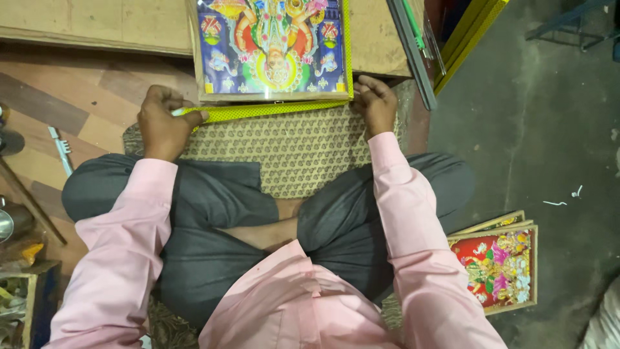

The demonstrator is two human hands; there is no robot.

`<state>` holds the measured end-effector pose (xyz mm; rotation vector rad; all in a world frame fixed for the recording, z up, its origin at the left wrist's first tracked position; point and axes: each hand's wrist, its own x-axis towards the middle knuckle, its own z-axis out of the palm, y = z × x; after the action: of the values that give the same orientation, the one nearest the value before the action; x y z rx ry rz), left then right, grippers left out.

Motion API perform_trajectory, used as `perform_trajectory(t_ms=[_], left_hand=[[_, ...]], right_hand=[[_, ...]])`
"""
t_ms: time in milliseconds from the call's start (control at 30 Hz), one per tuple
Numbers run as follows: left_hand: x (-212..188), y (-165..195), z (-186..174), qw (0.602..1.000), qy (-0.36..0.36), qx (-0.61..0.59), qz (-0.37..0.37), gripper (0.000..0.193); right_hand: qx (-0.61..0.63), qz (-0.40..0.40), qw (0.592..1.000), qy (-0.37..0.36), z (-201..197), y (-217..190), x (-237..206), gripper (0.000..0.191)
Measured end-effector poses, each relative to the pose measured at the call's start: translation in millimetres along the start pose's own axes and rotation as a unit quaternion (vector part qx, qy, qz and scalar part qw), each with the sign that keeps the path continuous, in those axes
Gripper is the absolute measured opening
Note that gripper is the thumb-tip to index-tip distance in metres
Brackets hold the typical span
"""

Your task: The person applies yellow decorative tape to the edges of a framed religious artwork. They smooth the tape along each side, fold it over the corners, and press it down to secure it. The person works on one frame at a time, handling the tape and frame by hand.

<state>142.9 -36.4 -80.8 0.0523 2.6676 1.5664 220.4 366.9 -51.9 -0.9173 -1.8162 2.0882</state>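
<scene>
seated cross-legged on a patterned mat (290, 155), fitting a yellow dotted frame strip (271, 110) along the near edge of a bright religious picture (271, 45). left hand (163, 123) at nine o'clock of the picture, fingers curled shut around the strip's end, thumb pressing it down. right hand (376, 103) at three o'clock, knuckles folded at the picture's corner where a second yellow strip (347, 45) runs up the side (whether pinching the corner or merely bracing it cannot be told). picture resting on a brown board (374, 39) at twelve o'clock, strip lying just beside its lower edge, between both hands.

best done, by the look of it, with even downward pressure from both ends, strip kept flush against the edge and the mitred corner closed tight before anything is fixed; a slip at the left end would likely open a gap at the right.

finished framed prints (500, 265) stacked at four o'clock; metal tool (61, 150) on the floor at nine.
</scene>
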Motion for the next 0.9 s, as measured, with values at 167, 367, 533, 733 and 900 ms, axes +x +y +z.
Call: perform_trajectory(t_ms=[167,367,533,733,900], left_hand=[[4,0,1,0.999,-0.035,-0.011,0.039,0.032],[12,-4,-5,0.998,-0.040,-0.015,0.044,0.032],[18,-3,-6,0.997,-0.033,-0.028,0.071,0.023],[23,-3,-4,0.995,-0.019,-0.020,0.094,0.014],[25,2,-5,0.997,-0.036,-0.032,0.057,0.012]], right_hand=[[-0.157,-0.191,0.968,-0.042,-11,22,-10,0.037],[-0.162,-0.175,0.970,-0.038,-14,36,-1,0.027],[-0.153,-0.197,0.968,-0.016,-14,40,1,0.014],[-0.132,-0.159,0.978,-0.001,-9,40,1,0.010],[-0.125,-0.169,0.978,-0.002,-7,38,0,0.011]])
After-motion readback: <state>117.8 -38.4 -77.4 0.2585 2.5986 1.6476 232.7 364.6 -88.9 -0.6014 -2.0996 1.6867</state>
